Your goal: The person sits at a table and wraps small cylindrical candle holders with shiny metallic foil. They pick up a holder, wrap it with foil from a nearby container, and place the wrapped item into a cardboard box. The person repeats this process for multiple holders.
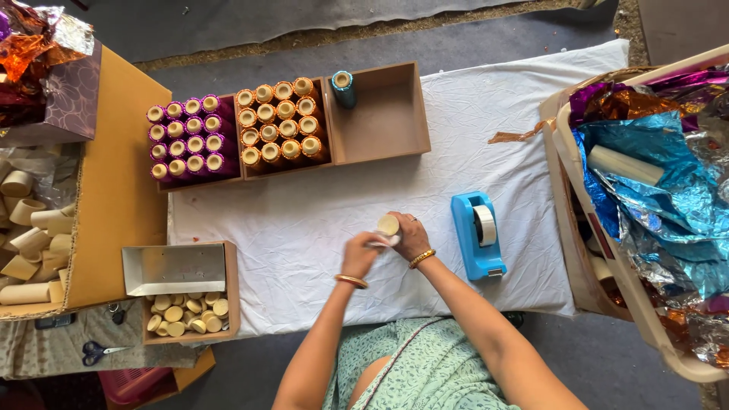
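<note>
Left hand (359, 254), right hand (410, 235) | clasp cream tube (388, 225), perhaps taped | blue dispenser (476, 234) beside

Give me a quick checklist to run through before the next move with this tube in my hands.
1. Tube held in both hands: ok, right hand grips it, left hand touches it.
2. Tape dispenser beside the right hand: ok.
3. Tape piece on the tube: cannot tell.
4. Room in the third tray: ok, only one blue tube inside.
5. Blue foil in the bin: ok.
</note>
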